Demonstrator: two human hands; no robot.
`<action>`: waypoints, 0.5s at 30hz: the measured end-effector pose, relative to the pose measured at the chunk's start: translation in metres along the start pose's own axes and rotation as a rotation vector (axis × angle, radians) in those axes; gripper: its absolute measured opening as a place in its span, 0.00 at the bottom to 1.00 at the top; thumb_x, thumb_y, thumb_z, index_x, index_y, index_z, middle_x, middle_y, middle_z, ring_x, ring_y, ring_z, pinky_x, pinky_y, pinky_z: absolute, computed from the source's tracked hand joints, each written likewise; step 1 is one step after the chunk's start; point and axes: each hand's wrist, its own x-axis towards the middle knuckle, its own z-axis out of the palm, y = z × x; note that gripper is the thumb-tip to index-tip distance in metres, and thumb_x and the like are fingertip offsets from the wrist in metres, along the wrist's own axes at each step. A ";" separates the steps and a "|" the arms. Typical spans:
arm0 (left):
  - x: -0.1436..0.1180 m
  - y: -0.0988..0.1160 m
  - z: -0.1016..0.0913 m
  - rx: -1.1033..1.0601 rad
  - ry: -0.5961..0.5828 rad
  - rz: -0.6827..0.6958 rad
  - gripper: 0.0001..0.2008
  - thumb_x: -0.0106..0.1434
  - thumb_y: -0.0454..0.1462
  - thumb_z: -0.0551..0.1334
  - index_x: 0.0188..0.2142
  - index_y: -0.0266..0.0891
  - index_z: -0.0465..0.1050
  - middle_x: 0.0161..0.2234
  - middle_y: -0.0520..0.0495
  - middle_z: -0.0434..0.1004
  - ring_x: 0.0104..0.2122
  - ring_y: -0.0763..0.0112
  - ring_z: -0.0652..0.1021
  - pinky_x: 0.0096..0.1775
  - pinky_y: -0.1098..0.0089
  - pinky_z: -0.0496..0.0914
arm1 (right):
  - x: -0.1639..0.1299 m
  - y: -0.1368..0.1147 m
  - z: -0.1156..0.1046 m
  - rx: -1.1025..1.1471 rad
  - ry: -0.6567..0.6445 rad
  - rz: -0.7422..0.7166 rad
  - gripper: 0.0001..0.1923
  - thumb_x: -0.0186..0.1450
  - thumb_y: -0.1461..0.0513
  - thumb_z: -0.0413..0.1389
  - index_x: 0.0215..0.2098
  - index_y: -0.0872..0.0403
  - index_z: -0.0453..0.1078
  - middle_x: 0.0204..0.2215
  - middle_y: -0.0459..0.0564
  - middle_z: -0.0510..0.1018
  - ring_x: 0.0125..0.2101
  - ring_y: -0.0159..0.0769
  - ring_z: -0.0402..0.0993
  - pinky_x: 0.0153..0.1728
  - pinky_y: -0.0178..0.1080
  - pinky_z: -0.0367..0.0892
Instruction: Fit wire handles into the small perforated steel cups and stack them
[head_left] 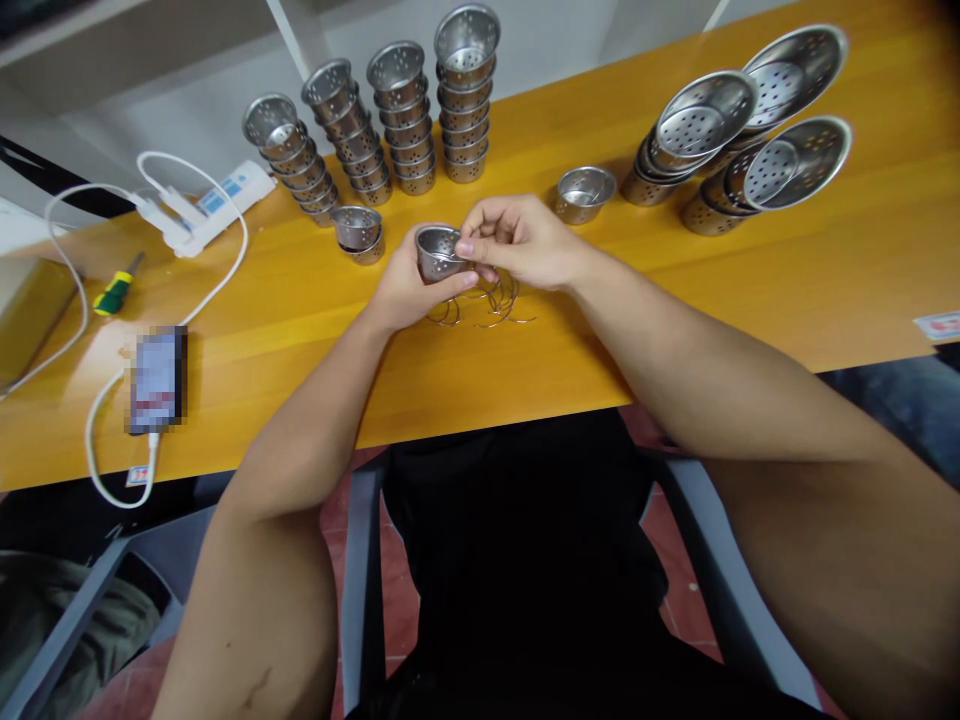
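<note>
Bare forearms reach over the orange wooden table [675,330]. Left hand [405,290] cups a small perforated steel cup [437,252] from below, fingers curled around it; right hand [517,240] pinches a thin wire at its rim. Loose wire rings [487,300] lie just beneath, stacked steel cups [409,120] beyond.

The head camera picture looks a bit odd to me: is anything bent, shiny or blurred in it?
In the head view the orange table edge bows and the corners darken, as a wide lens does; lamp glare sits on the table's left part beside the phone, whose screen is pixelated; the wide strainer bowls glint; the cup between the left hand and right hand looks sharp.
</note>
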 end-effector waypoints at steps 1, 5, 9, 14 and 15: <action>0.000 0.000 0.000 0.028 0.004 0.011 0.53 0.66 0.78 0.83 0.70 0.44 0.77 0.63 0.38 0.89 0.64 0.45 0.92 0.75 0.41 0.86 | 0.000 0.000 0.000 -0.001 0.005 0.001 0.40 0.69 0.28 0.88 0.45 0.48 0.79 0.28 0.43 0.81 0.25 0.34 0.73 0.25 0.37 0.74; -0.001 0.004 -0.001 0.106 0.005 0.032 0.52 0.69 0.77 0.81 0.72 0.43 0.75 0.63 0.37 0.89 0.65 0.43 0.92 0.76 0.39 0.85 | 0.001 0.002 0.000 -0.004 0.021 0.016 0.40 0.69 0.29 0.89 0.45 0.48 0.79 0.28 0.44 0.80 0.25 0.35 0.73 0.25 0.37 0.75; -0.001 0.006 -0.002 0.143 -0.004 0.012 0.50 0.71 0.73 0.83 0.72 0.43 0.75 0.63 0.37 0.89 0.63 0.44 0.92 0.74 0.39 0.86 | 0.002 0.006 0.001 0.000 0.009 0.014 0.40 0.68 0.29 0.89 0.44 0.47 0.79 0.27 0.43 0.80 0.25 0.35 0.73 0.24 0.37 0.75; -0.002 0.004 -0.004 0.154 -0.018 0.020 0.45 0.74 0.67 0.84 0.74 0.43 0.74 0.64 0.36 0.88 0.63 0.45 0.91 0.73 0.40 0.87 | 0.002 0.007 0.002 0.005 -0.006 0.006 0.40 0.68 0.29 0.89 0.45 0.48 0.80 0.28 0.44 0.80 0.27 0.36 0.74 0.26 0.37 0.76; -0.002 0.003 -0.005 0.158 -0.018 0.024 0.45 0.74 0.66 0.84 0.74 0.43 0.74 0.64 0.37 0.87 0.64 0.45 0.91 0.73 0.40 0.87 | 0.002 0.007 0.002 0.005 -0.006 0.007 0.40 0.68 0.29 0.89 0.44 0.48 0.80 0.29 0.45 0.80 0.27 0.36 0.74 0.26 0.37 0.76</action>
